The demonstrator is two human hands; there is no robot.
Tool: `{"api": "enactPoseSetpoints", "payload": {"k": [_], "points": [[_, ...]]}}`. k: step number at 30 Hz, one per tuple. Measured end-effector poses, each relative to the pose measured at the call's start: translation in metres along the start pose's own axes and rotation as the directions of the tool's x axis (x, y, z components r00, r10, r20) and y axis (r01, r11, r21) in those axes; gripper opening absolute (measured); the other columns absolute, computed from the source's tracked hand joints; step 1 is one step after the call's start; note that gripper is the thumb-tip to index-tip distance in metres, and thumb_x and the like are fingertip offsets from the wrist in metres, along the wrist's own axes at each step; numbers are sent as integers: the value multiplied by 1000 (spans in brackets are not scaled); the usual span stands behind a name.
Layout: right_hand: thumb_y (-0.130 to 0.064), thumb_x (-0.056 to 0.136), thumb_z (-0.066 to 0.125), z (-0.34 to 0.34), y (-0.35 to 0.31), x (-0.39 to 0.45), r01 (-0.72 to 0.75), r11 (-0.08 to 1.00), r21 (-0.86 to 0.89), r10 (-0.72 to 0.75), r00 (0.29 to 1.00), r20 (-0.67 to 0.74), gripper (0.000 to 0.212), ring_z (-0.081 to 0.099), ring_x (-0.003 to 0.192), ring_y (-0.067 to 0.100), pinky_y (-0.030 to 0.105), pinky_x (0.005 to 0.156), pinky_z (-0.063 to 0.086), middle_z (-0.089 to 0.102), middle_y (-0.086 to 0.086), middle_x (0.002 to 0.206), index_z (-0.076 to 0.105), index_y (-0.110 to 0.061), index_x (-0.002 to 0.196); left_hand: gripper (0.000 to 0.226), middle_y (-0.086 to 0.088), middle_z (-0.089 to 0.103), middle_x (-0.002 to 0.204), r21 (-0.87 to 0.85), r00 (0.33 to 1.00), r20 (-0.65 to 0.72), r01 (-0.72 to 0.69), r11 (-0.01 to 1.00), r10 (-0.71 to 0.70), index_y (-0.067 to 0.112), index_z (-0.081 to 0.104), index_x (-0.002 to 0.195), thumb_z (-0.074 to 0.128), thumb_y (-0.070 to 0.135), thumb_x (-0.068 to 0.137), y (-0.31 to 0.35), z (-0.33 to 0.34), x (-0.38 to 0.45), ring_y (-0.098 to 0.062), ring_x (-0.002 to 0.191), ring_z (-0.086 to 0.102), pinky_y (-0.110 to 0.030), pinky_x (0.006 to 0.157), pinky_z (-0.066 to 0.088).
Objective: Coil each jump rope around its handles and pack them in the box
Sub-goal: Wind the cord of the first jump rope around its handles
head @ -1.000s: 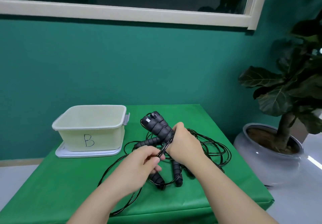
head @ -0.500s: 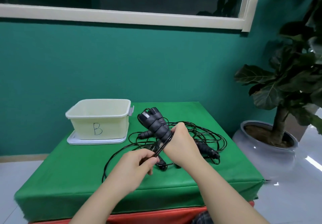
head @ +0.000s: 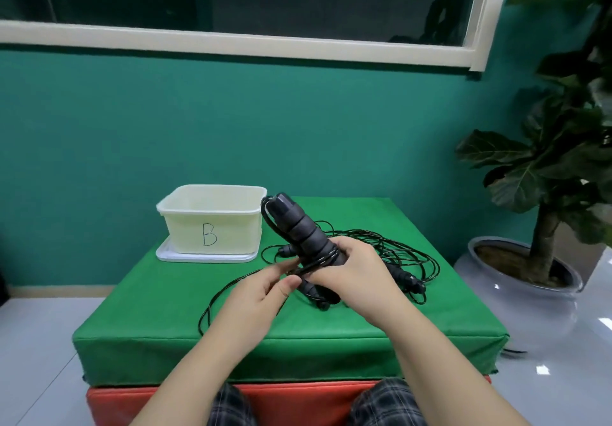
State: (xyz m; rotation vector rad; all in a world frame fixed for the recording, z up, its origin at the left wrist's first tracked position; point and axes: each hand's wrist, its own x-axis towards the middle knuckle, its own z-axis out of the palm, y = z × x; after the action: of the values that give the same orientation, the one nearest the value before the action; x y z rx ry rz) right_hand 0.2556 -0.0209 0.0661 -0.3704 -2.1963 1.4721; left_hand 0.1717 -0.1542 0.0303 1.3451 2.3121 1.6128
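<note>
My right hand point(head: 356, 270) grips a pair of black foam jump-rope handles point(head: 298, 227), held together and tilted up to the left above the table. A few turns of thin black cord wrap the handles just above that hand. My left hand point(head: 261, 296) pinches the loose cord point(head: 231, 288) right beside the handles. Other black ropes point(head: 397, 253) lie tangled on the green table behind and to the right of my hands, with more handles point(head: 318, 296) partly hidden under them. The cream box point(head: 212, 220) marked B stands at the back left.
The box sits on its white lid point(head: 165, 255). The green-covered table point(head: 149, 319) rests on a red base. A large potted plant point(head: 543, 194) in a grey pot stands on the floor to the right. A teal wall lies behind.
The view has pulled back from the table. My left hand has carried the cord round the handles, and the handles now tilt more upright beside the box.
</note>
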Motion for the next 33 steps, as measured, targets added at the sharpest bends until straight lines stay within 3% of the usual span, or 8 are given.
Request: {"api": "enactPoseSetpoints", "payload": {"k": [1,4,7,11,17,21,26,33], "points": [[-20,57,71,0,-1,-2,21,999,45,-23,999,26,38,59,68,20,38,64,48,69,23,88,67,-7,92,15,20,60,79,-23,999,-6,-32,999,32,34,60,95,51,22,93,5,1,-1,2,59,55,-7,53,34],[-19,58,71,-3,-4,-10,52,993,106,-60,996,71,40,57,65,20,35,60,48,69,25,85,66,-2,94,14,17,57,54,-165,997,-8,-73,984,73,17,63,91,49,16,93,9,5,-4,11,48,47,-1,51,31],[-26,58,74,-4,-5,-17,57,994,97,-67,993,102,39,57,62,14,29,57,47,66,5,72,63,-9,91,20,11,57,57,-300,994,-38,-105,948,98,35,63,75,51,49,82,5,7,-6,2,45,41,-8,48,30],[-32,56,77,-4,1,-18,14,988,156,-26,997,77,55,66,76,10,32,72,55,71,-2,89,56,-20,105,47,23,56,65,-267,994,-46,-106,958,97,40,62,55,43,82,64,3,4,-7,6,56,45,-5,54,29],[-37,60,74,7,7,-19,-13,937,350,7,1000,20,57,62,91,16,40,88,50,65,3,104,47,-22,107,27,4,46,66,-305,979,-202,-28,952,-36,34,70,56,60,26,80,18,3,-10,2,59,44,-9,58,31],[-40,73,68,4,7,-21,131,982,135,-114,986,-125,37,54,85,11,30,85,46,51,-4,103,42,-34,98,38,9,44,52,-258,963,-254,19,966,-87,32,66,48,65,15,81,26,7,-15,3,49,42,-9,51,29],[-38,88,54,6,10,-25,260,958,-119,-272,958,-89,14,54,102,6,29,94,42,56,-10,111,47,-42,100,24,20,52,49,-232,934,-335,44,972,-122,35,69,59,69,19,78,32,8,-18,4,49,46,-8,52,32],[-50,75,70,3,13,-34,185,955,-230,-184,983,28,55,45,111,1,21,91,37,49,-14,117,34,-42,115,24,2,54,66,-123,940,-336,13,992,-54,33,66,65,64,18,83,34,7,-21,0,63,51,-8,58,35]]}}
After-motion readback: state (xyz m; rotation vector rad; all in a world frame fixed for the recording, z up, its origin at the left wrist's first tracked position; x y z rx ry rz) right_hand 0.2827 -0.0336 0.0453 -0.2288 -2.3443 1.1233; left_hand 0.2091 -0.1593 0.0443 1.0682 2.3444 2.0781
